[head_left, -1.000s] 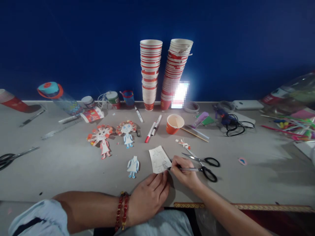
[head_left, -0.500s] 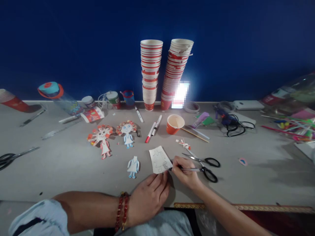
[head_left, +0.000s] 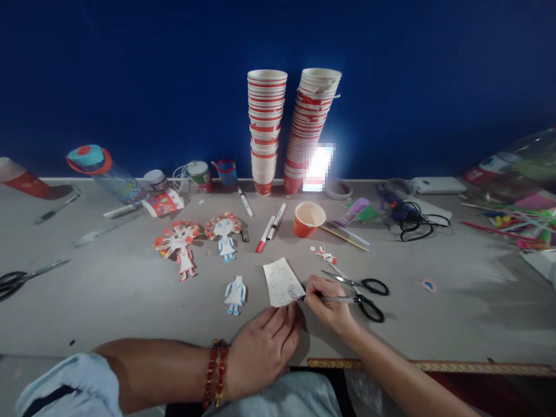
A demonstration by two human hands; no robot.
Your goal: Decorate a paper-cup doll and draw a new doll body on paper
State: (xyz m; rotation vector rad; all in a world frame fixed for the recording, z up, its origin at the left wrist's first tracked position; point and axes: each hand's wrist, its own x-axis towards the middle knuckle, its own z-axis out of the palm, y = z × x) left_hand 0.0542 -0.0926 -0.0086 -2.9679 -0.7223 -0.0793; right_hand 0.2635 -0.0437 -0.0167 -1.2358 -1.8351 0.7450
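Note:
My right hand [head_left: 328, 301] is closed around a dark pen [head_left: 341, 299], its tip at the lower right of a white paper piece [head_left: 280, 277]. That paper carries a pencil-like outline of a dress with arms and feet. Just below its bottom edge, my left hand [head_left: 267, 343] lies flat on the table, fingers together and stretched out. A cut-out blue-edged dress figure [head_left: 235, 294] lies left of the paper. Further back are two paper dolls with fringed hair, one red [head_left: 185, 260] and one blue [head_left: 226, 243]. Black-handled scissors [head_left: 365, 292] lie open beside my right hand.
Two tall stacks of paper cups [head_left: 264, 127] stand against the blue wall, beside a bright screen [head_left: 319, 168]. An orange cup [head_left: 307, 220], markers [head_left: 266, 234] and a wooden stick [head_left: 347, 238] lie mid-table. Left are a bottle [head_left: 110, 174] and more scissors [head_left: 26, 280]; right, black cables [head_left: 414, 220].
My right hand and the pen have shifted very slightly to the right at the paper's lower edge. My left hand and the other things stay where they were.

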